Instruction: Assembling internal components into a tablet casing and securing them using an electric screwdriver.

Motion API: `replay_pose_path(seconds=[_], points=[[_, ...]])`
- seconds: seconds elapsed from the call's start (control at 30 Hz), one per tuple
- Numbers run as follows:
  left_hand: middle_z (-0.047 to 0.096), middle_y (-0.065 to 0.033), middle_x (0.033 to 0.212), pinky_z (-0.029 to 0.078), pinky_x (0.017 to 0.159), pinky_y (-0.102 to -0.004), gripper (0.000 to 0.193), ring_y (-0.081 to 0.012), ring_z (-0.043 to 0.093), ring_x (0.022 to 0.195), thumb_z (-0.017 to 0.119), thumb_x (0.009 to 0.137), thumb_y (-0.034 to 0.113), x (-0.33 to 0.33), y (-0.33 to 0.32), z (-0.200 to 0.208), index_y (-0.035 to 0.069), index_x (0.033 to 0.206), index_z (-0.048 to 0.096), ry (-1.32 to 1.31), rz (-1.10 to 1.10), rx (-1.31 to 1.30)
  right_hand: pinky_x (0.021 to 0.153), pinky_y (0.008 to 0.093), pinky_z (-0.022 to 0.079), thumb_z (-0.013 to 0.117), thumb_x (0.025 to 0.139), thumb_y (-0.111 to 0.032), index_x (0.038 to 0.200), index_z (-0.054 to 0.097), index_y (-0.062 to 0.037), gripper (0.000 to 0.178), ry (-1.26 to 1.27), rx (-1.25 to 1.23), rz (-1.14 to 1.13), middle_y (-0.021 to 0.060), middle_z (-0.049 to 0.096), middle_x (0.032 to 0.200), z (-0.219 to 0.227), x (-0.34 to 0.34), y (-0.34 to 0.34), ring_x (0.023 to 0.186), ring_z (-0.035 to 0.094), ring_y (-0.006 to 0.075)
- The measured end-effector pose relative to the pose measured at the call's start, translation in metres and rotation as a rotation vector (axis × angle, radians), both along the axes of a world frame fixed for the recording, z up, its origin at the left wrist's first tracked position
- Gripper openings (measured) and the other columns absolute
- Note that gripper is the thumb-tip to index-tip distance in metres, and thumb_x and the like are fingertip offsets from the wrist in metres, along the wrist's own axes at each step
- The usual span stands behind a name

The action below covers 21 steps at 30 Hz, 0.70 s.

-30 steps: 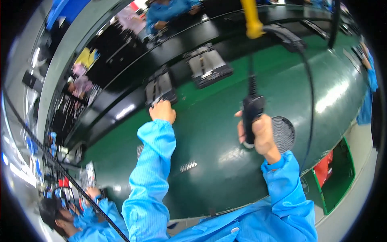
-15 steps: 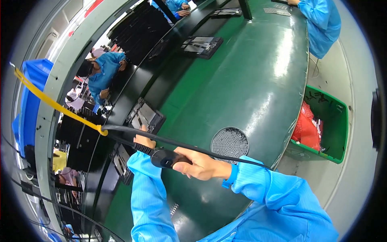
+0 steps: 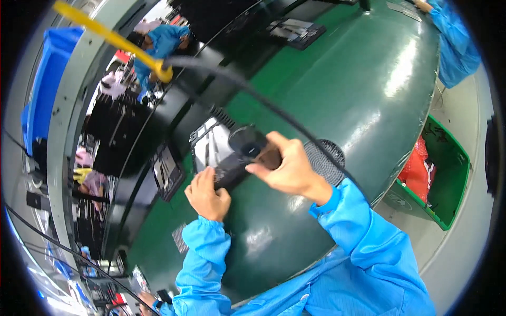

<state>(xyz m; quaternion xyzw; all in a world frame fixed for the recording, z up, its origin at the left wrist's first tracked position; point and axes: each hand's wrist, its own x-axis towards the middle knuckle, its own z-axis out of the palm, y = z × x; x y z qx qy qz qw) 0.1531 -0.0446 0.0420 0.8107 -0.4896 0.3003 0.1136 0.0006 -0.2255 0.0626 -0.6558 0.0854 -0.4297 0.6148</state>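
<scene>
My right hand (image 3: 295, 171) is wrapped round a black corded electric screwdriver (image 3: 249, 143), whose tip is hidden from view. Below and beside it lies a flat black fixture (image 3: 211, 149) with silvery strips in it. My left hand (image 3: 208, 195) has its fingers closed over the near corner of this fixture. From the screwdriver a black cable (image 3: 253, 92) runs up to a yellow strap (image 3: 113, 39), and a dark line also passes over my right wrist. Just beyond my right hand sits a round grey tray (image 3: 331, 155) of small dimples, partly covered by that hand.
Similar fixtures (image 3: 167, 171) (image 3: 297, 32) rest along the dark conveyor strip. A perforated plate (image 3: 179, 238) lies left of my left sleeve. On the right, a green bin (image 3: 450, 203) holds red plastic bags (image 3: 416, 176). Co-workers in blue sleeves (image 3: 454, 39) are around the green table (image 3: 369, 121).
My left hand has drawn back toward me and the fixture now lies nearer. My right hand has swung the screwdriver over the fixture. The view has shifted.
</scene>
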Motion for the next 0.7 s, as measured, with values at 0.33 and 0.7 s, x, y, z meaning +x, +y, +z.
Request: replay_pose_path(seconds=[0.33,0.7], points=[[0.061,-0.0077,0.12,0.028,0.101,-0.0543,0.051,-0.0336,0.05,0.119,0.058,0.053,0.007,-0.145,0.065,-0.019,0.005,0.104,0.065,0.346,-0.128,0.019,0.057,0.0195,0.04,0.076,0.072,0.0,0.093,0.059,-0.0018,0.028,0.029,0.183,0.107,-0.0045,0.058,0.075,0.009,-0.008,0.008,0.068,0.048,0.0017],[0.021,-0.0251,0.149,0.018,0.112,-0.0457,0.088,-0.0402,0.013,0.141,0.072,0.066,-0.002,-0.152,0.076,-0.029,0.006,0.143,0.03,0.987,-0.279,-0.157,0.048,0.0202,0.041,0.074,0.074,0.001,0.099,0.058,0.0024,0.03,0.128,0.222,0.109,0.0014,0.059,0.066,0.002,-0.01,0.02,0.053,0.054,0.0062]])
